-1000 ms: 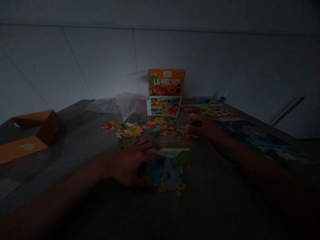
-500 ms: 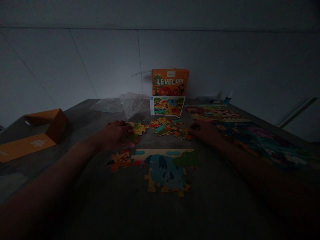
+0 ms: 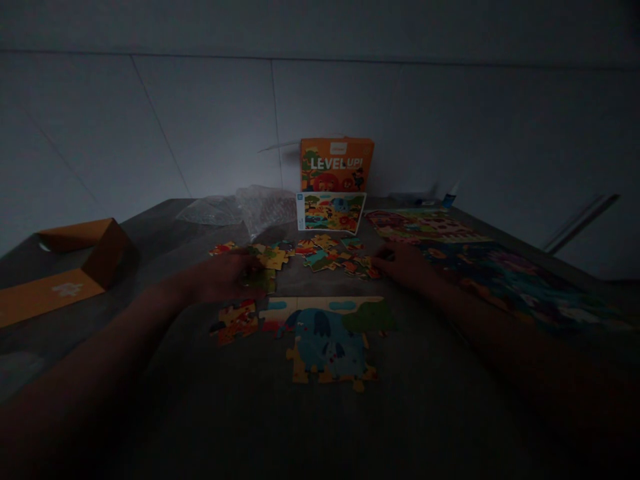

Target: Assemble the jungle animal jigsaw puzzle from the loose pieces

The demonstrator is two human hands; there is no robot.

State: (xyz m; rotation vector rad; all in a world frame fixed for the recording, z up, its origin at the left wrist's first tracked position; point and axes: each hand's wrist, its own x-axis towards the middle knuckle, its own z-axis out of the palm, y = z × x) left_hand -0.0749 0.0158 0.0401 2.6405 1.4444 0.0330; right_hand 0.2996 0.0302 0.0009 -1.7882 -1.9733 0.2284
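Observation:
My left hand (image 3: 225, 272) rests at the left of the loose puzzle pieces (image 3: 323, 257), thumb and fingers apart over yellow and green ones. My right hand (image 3: 400, 261) is at the right end of the pile, fingertips pinched at the edge of an orange-green puzzle piece (image 3: 369, 269). Nearer me lies a joined puzzle section (image 3: 330, 340) with a large and a small blue elephant and a green tree. Left of it is a small orange-red joined part (image 3: 239, 323), just apart. The picture is dark and finger details are faint.
Behind the pieces a picture card (image 3: 331, 213) leans on an orange box (image 3: 337, 163). Clear plastic wrap (image 3: 265, 207) lies left of it. An open orange carton sleeve (image 3: 95, 267) stands far left. Two puzzles, a farm one (image 3: 430, 225) and a dark blue one (image 3: 505, 273), lie right.
My left hand has shifted slightly down and left, uncovering a red-orange piece behind it. My right hand stays at the pile's right end. The view has turned slightly.

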